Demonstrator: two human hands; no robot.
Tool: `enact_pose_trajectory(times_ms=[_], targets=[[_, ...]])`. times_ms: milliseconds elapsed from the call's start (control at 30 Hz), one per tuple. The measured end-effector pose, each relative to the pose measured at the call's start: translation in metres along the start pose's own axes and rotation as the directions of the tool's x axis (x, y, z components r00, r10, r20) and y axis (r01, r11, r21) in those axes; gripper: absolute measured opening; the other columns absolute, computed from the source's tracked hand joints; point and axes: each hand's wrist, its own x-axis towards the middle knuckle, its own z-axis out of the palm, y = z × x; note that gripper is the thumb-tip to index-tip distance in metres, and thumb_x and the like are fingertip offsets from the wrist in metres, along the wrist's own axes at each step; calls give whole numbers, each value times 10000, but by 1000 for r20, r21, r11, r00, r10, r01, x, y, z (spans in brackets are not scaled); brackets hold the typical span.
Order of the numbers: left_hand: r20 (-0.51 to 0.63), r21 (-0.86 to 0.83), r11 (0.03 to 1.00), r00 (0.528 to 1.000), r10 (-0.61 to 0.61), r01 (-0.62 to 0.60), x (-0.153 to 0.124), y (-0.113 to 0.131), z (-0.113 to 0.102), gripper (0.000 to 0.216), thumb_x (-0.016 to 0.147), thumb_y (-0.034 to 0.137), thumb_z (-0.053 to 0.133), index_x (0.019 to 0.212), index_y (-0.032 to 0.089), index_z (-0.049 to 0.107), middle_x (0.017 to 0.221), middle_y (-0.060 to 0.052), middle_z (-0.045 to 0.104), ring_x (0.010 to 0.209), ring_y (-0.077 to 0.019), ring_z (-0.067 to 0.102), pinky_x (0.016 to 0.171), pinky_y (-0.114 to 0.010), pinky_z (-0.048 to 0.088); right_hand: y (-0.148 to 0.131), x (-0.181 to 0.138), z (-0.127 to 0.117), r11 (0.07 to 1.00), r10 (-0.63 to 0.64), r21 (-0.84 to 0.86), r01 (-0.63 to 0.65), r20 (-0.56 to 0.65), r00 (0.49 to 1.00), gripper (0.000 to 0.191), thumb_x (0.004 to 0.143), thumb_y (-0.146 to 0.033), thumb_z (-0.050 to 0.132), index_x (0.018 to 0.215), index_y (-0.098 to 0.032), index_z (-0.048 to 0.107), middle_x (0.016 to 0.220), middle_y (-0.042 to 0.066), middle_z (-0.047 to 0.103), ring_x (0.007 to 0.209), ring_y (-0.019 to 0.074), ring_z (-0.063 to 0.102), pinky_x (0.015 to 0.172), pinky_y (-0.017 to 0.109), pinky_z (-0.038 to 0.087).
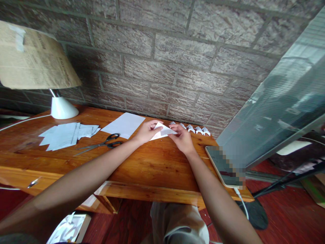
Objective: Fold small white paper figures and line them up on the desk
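Observation:
Between my two hands is a small white sheet of paper (159, 133), partly folded, with faint print on it. My left hand (149, 130) pinches its left side, thumb on top. At its right corner, the fingers and thumb of my right hand (182, 136) close on the paper. Just past my right hand, several small folded paper shapes (199, 130) stand in a row along the wall. A flat white sheet (124, 124) lies to the left of my left hand. Nearer me, black-handled scissors (101, 144) lie with their blades pointing left.
Cut paper pieces (63, 136) lie in a pile at the left. Behind them stands a lamp (64, 107) with a newsprint shade. A tablet (222, 166) with a white cable rests at the right edge of the wooden desk (157, 169), beside a glass panel (274, 91). A brick wall rises behind.

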Motion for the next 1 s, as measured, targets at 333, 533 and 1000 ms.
enact_pose_trajectory(times_ms=[333,533,1000], targets=[[138,-1,1000,990,1,-1,-5,6,6,330,741,451,662,848,140,680,752,-43,686,652,-146,594,604,-252,445,-3,1,2,957,182,238,-168,-38,983,247,721,-396,659,859,-192,682,829,34,698,632,137,562,495,234,416],[172,16,999,985,29,-32,-6,6,8,364,765,481,630,838,129,688,732,-46,674,610,-130,561,578,-245,437,-7,0,4,923,206,319,-213,55,977,306,714,-454,687,889,-203,682,843,27,695,601,123,549,480,223,407],[178,76,992,980,85,-99,-7,8,5,337,809,449,573,759,135,682,683,-30,653,600,-135,557,574,-243,414,-13,-2,4,941,182,263,-212,131,974,424,728,-511,688,1047,-233,677,858,17,688,617,133,560,463,230,397]])
